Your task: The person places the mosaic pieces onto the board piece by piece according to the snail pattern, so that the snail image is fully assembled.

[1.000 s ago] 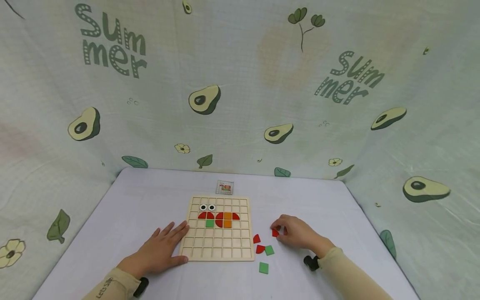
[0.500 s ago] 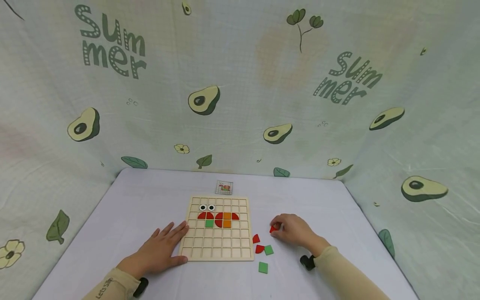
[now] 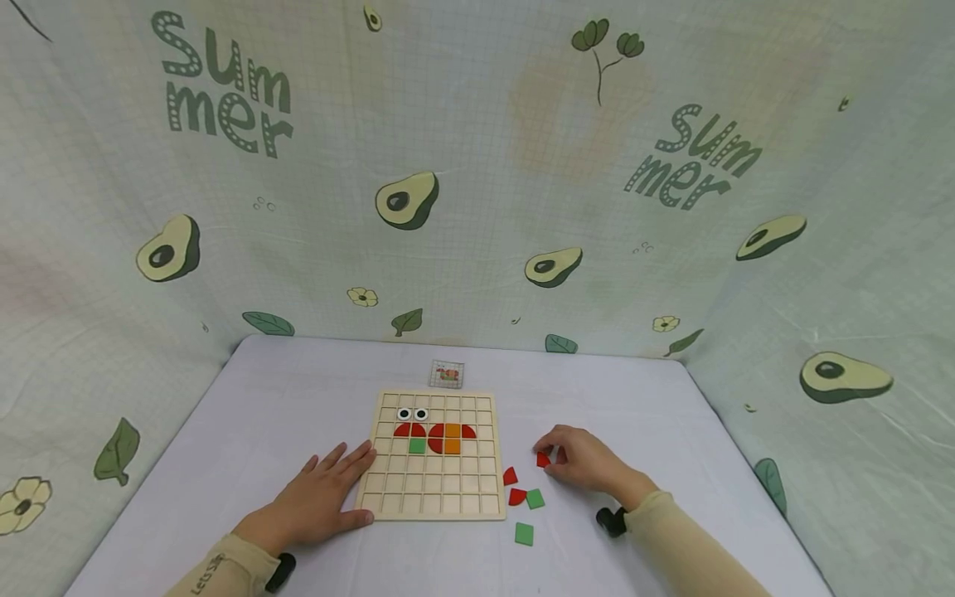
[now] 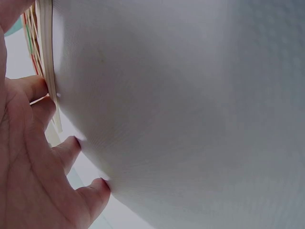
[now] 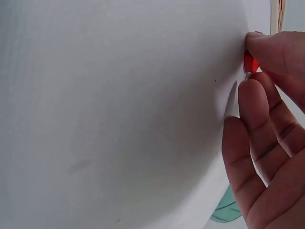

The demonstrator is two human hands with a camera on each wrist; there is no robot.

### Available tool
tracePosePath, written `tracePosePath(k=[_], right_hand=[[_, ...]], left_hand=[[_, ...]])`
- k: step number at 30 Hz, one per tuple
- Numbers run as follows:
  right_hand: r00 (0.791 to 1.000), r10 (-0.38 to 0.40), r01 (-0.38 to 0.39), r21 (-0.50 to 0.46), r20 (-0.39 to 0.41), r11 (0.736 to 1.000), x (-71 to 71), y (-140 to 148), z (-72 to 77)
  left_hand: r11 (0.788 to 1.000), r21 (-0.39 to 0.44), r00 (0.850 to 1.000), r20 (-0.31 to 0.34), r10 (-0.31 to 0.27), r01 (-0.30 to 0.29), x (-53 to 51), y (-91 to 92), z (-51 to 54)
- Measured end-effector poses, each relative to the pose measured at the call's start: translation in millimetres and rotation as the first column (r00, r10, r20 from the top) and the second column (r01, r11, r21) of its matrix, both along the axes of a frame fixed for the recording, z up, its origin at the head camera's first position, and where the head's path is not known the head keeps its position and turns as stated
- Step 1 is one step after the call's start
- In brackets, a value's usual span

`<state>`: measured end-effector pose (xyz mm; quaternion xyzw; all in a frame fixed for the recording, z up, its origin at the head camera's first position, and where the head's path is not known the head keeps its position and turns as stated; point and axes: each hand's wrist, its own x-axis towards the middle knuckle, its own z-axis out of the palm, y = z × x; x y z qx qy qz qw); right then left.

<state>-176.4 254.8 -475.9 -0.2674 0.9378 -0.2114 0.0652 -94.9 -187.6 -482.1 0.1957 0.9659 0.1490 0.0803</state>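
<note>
My left hand (image 3: 317, 496) lies with spread, straight fingers beside the wooden grid board (image 3: 429, 504), its fingertips and thumb touching the board's left edge. The left wrist view shows the board (image 4: 46, 43) edge-on against the fingers. To the right of the board, my right hand (image 3: 585, 460) pinches a red tile (image 3: 543, 459) between thumb and fingers, low over the table. The same red tile (image 5: 250, 62) shows in the right wrist view, partly covered by the thumb. On the board sit two eye tiles (image 3: 413, 414), red pieces (image 3: 436, 437), orange squares (image 3: 452, 446) and a green square (image 3: 417, 446).
Between board and right hand lie two loose red quarter-circle tiles (image 3: 517, 497) and two green squares (image 3: 525, 534). A small picture card (image 3: 447, 374) lies behind the board. A printed cloth backdrop (image 3: 477, 124) rises behind the white table (image 3: 313, 373).
My right hand has shifted slightly left, and the red tile in its fingers has moved and turned a little. The left hand and the board stay put.
</note>
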Motion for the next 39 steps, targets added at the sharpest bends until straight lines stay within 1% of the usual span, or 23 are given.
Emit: tracePosePath(k=[5, 9, 14, 17, 20, 23, 26, 30, 33, 39], right_hand=[[0.999, -0.006, 0.006, 0.018, -0.04, 1.0, 1.7, -1.3, 0.4], [0.999, -0.026, 0.027, 0.019, -0.038, 0.999, 1.6, -2.2, -0.4], [0.998, -0.063, 0.063, 0.026, -0.019, 0.998, 1.5, -5.8, -1.9], [0.998, -0.07, 0.07, 0.018, -0.002, 0.997, 1.8, -8.3, -2.1], [0.998, -0.062, 0.062, 0.001, 0.008, 0.998, 1.5, -10.5, -0.8], [0.999, -0.034, 0.034, -0.015, -0.003, 0.999, -0.4, -11.7, 0.7], [1.0, 0.004, -0.004, -0.01, -0.02, 1.0, -2.9, -12.9, 2.5], [0.999, 0.037, -0.037, 0.017, 0.004, 0.999, -5.3, -15.5, 3.3], [0.999, 0.042, -0.043, 0.038, 0.015, 0.998, -6.2, -17.0, 2.7], [0.999, 0.027, -0.025, 0.074, -0.019, 0.997, -7.0, -16.2, 2.3]], left_hand=[[1.0, -0.002, 1.0, -0.004, -0.002, 0.002, 0.1, 0.4, -0.4], [1.0, -0.004, 1.0, -0.005, -0.003, 0.003, 0.2, 0.6, -0.4], [1.0, -0.005, 1.0, -0.004, -0.003, 0.003, -0.5, 1.2, -1.1], [1.0, -0.007, 1.0, 0.003, 0.0, 0.0, -0.6, 1.3, -1.6], [1.0, -0.008, 1.0, 0.006, 0.002, -0.001, -1.2, 1.3, -2.4], [1.0, -0.016, 1.0, 0.004, 0.001, -0.001, -2.0, 1.2, -3.1], [1.0, -0.02, 1.0, 0.005, 0.003, -0.003, -1.9, 0.6, -2.9], [1.0, -0.017, 1.0, 0.012, 0.004, -0.004, -1.1, 0.1, -1.9], [1.0, -0.017, 1.0, 0.013, 0.003, -0.003, -1.2, 0.3, -1.9], [1.0, -0.019, 1.0, 0.014, 0.007, -0.006, -1.5, 0.7, -1.6]])
